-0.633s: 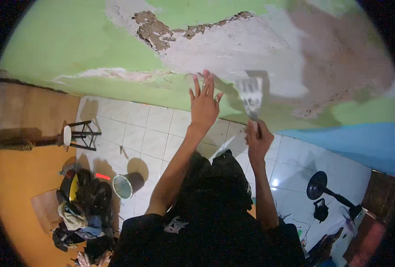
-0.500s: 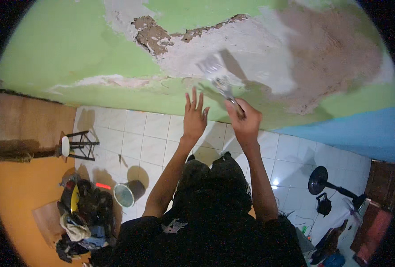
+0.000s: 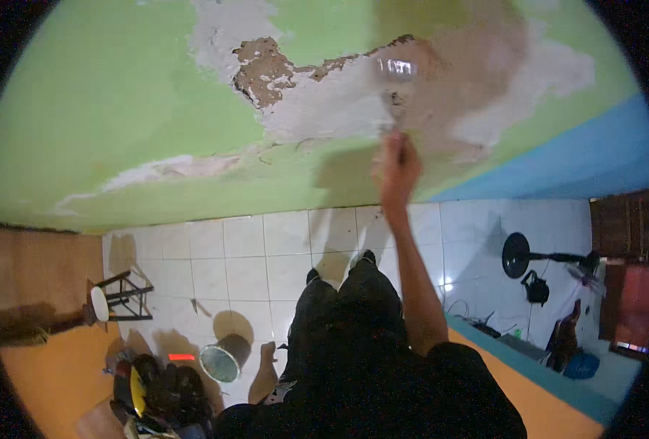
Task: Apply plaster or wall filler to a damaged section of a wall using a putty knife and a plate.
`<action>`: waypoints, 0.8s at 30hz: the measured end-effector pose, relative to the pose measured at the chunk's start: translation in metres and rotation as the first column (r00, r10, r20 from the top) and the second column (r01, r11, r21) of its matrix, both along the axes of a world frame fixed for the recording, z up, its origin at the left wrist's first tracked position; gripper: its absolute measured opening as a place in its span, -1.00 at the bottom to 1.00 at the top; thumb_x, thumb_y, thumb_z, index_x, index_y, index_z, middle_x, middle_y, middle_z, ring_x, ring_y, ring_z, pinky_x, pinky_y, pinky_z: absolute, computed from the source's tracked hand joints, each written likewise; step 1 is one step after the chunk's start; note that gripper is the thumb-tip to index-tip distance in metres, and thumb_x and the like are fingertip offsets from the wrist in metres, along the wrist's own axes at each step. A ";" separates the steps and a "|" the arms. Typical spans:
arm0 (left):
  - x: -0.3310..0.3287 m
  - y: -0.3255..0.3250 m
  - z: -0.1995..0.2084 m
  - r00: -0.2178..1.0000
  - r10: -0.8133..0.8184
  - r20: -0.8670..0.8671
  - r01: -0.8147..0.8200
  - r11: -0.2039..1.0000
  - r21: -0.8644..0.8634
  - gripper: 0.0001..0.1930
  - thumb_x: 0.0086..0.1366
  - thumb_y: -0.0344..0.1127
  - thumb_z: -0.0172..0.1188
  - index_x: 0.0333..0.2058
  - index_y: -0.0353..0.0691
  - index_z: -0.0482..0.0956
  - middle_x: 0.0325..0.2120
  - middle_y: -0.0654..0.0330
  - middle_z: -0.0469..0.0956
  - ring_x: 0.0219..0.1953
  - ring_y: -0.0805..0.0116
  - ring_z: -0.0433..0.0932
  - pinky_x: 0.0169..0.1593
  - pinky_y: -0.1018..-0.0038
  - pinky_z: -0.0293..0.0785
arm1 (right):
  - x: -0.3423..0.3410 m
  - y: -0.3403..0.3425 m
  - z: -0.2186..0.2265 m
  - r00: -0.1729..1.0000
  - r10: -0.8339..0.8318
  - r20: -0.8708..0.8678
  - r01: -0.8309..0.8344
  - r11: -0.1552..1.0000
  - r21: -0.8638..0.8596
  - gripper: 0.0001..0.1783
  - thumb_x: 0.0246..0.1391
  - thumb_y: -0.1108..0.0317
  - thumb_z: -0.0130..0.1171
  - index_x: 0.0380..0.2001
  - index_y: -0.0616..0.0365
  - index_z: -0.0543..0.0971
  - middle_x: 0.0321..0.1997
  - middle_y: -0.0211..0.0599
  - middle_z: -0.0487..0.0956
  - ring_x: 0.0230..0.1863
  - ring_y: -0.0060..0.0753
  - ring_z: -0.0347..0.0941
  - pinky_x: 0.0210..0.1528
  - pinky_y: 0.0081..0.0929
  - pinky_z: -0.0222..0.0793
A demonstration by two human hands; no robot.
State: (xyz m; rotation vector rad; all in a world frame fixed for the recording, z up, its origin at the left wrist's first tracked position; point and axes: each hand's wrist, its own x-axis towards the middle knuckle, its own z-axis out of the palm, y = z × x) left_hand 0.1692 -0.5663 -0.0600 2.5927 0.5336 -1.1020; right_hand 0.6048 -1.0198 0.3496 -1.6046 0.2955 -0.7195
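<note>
My right hand (image 3: 399,167) is closed round the handle of a putty knife (image 3: 395,80), raised in front of the wall. Its wide, shiny blade points up and is blurred; whether it touches the wall I cannot tell. Behind it spreads a whitish patch of filler (image 3: 332,106) on the green wall (image 3: 156,80), with a damp-looking brownish area (image 3: 478,55) to the right. A rough hole of bare, crumbled plaster (image 3: 264,73) lies left of the blade. My left hand (image 3: 268,352) hangs low beside my left leg, away from the wall, its fingers not distinguishable.
A grey bucket (image 3: 220,364) stands on the white tiles at the lower left, near a heap of dark things (image 3: 167,388). Farther left is a stool (image 3: 119,298). On the right are a black fan (image 3: 516,255), a dark kettle (image 3: 535,287) and a teal-topped ledge (image 3: 515,358).
My right hand has carried the putty knife up and slightly right. My left hand has dropped from near the wall down to my side. The view has shifted.
</note>
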 end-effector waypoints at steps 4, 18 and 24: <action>-0.016 0.061 0.005 0.867 0.488 0.099 -0.423 0.827 -0.370 -0.65 0.21 -0.09 0.06 -0.10 -0.12 0.48 -0.08 0.11 0.44 -0.11 0.01 0.44 -0.06 0.00 0.38 | 0.000 0.110 -0.014 0.978 0.193 -0.075 -0.165 0.947 0.276 -0.57 0.25 0.13 -0.12 -0.62 0.18 0.37 -0.79 -0.48 0.30 -0.79 -0.62 0.22 -0.73 -0.46 0.13; 0.078 0.060 0.044 0.640 0.748 -0.175 -0.415 0.145 -0.898 -0.48 0.30 0.01 -0.03 0.16 -0.09 0.21 0.07 0.18 0.26 0.00 0.10 0.36 0.06 0.15 0.35 | 0.020 0.185 -0.035 0.988 -0.144 0.057 0.152 0.968 -0.199 -0.53 0.26 0.07 -0.18 -0.57 0.19 0.43 -0.73 -0.34 0.38 -0.76 -0.47 0.31 -0.72 -0.50 0.26; 0.035 0.067 0.048 0.573 0.745 -0.341 -0.563 0.056 -0.824 -0.45 0.10 -0.02 0.20 0.05 -0.08 0.35 -0.10 0.18 0.39 -0.15 0.15 0.46 -0.14 0.24 0.44 | 0.040 0.102 -0.002 0.953 -0.252 0.172 0.183 0.923 0.338 -0.51 0.27 0.02 -0.22 -0.63 0.10 0.36 -0.73 -0.39 0.35 -0.77 -0.51 0.27 -0.73 -0.53 0.22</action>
